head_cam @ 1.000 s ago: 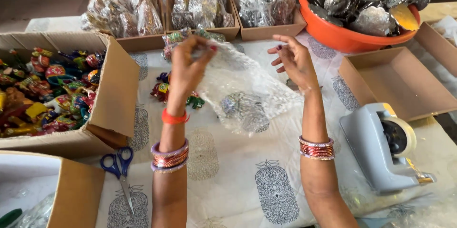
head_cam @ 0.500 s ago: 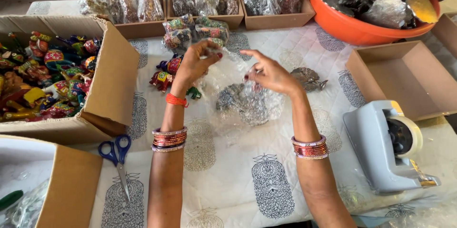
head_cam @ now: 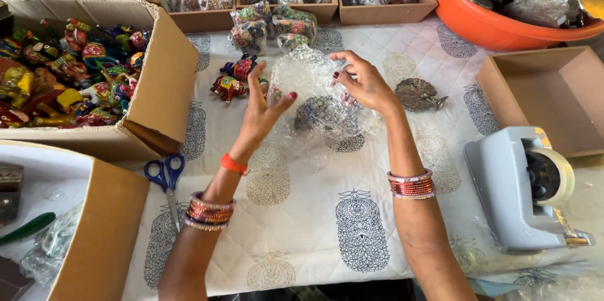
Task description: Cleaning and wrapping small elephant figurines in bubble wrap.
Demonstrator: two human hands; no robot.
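Clear bubble wrap (head_cam: 314,96) is pinched by right hand (head_cam: 365,84) fingers; left hand (head_cam: 261,112), fingers spread, flattens it mid-tabletop (head_cam: 302,213) around a small item.

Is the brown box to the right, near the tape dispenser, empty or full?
Empty, as far as it shows: the brown box shows only its bare floor and walls; its right part runs out of view.
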